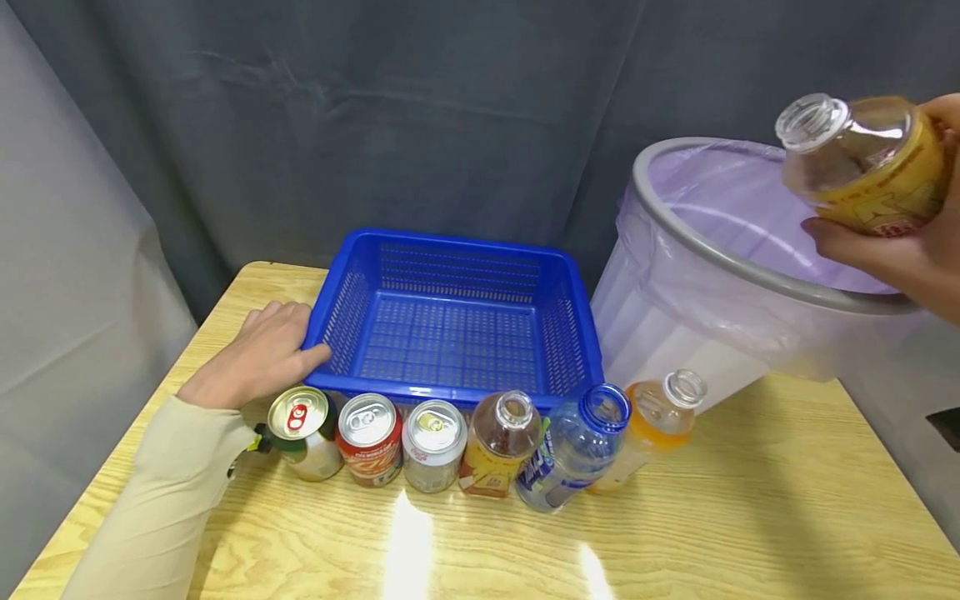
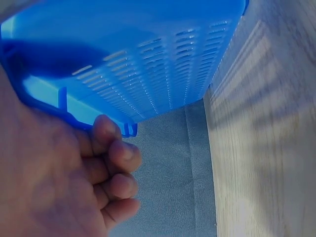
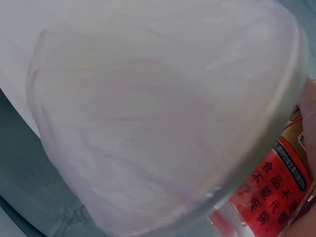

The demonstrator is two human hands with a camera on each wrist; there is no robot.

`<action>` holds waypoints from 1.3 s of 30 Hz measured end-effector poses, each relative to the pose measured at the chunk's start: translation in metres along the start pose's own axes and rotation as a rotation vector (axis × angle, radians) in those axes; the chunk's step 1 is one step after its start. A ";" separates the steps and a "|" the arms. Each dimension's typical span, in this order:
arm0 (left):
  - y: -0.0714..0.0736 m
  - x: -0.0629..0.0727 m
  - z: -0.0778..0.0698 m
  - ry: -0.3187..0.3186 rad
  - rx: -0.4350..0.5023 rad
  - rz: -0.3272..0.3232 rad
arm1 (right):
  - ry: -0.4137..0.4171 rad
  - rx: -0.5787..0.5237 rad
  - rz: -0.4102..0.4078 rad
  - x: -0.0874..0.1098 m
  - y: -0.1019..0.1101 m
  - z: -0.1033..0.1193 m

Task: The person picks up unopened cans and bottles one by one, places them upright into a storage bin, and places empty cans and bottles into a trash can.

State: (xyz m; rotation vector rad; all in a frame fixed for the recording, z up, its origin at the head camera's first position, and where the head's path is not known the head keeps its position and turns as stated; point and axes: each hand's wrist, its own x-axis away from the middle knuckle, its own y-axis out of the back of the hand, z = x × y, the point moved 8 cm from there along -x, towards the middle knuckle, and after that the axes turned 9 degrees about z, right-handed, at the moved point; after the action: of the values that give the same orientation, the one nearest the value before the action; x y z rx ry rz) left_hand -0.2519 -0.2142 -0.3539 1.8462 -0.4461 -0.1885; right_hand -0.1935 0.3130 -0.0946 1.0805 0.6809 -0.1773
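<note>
At the right side of the worktop [image 1: 487, 550], the right hand [image 1: 922, 254] grasped a clear bottle [image 1: 881, 179] with a yellow label, near the mouth of a grey-rimmed bin [image 1: 750, 270]. The clear bottle was tilted, its uncapped neck directed to the left; the right wrist view showed a red section of its label, partly covered by the bin rim. Whether it was directly over the opening could not be determined. A translucent lilac liner [image 1: 697, 292] lined the bin and hung outside its rim. The left hand [image 1: 273, 354] gripped the left rim of a blue perforated basket [image 1: 465, 242], thumb over the edge, fingers on the outer side. Along the basket's near side stood, from left to right, a gold-topped can [image 1: 303, 446], a red can [image 1: 370, 450], a silver can [image 1: 433, 454], a yellow-labelled bottle [image 1: 491, 467], a blue bottle [image 1: 558, 467] and an orange bottle [image 1: 660, 421], the last partly behind the blue bottle. A grey curtain [image 1: 450, 125] hung behind the basket.
</note>
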 end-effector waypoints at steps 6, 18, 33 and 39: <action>0.000 0.000 0.000 0.004 -0.001 0.001 | -0.024 0.072 0.063 -0.004 -0.009 -0.004; -0.001 0.000 0.001 0.007 0.002 -0.004 | -0.040 0.313 0.236 -0.016 -0.025 -0.007; 0.000 0.003 -0.002 -0.002 0.020 -0.003 | -0.141 0.411 0.531 -0.023 -0.054 -0.034; 0.000 0.004 -0.003 -0.008 0.022 -0.008 | -0.121 0.423 0.573 -0.025 -0.061 -0.039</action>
State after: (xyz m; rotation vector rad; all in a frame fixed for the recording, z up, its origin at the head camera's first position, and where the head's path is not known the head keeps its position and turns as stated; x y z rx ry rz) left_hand -0.2475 -0.2126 -0.3529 1.8696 -0.4485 -0.1973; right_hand -0.2569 0.3130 -0.1373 1.6140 0.2043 0.1147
